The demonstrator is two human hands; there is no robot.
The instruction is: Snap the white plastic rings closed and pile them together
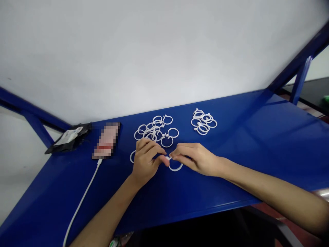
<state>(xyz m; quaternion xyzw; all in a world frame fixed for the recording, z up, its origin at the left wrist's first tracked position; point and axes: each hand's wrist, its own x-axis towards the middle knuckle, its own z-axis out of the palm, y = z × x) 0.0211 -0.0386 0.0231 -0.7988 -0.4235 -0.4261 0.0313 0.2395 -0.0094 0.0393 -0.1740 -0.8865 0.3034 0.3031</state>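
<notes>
had one white ring (175,169) pinched between nearly closed fingers of left hand (146,160) and right hand (197,159), over the table (244,137) — looked partway through, with a small seemingly fastened cluster (199,124) off right, bigger looser pile (153,129) apparently remaining at left

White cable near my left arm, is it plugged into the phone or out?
Plugged in: its white connector meets the near edge of the phone.
</notes>
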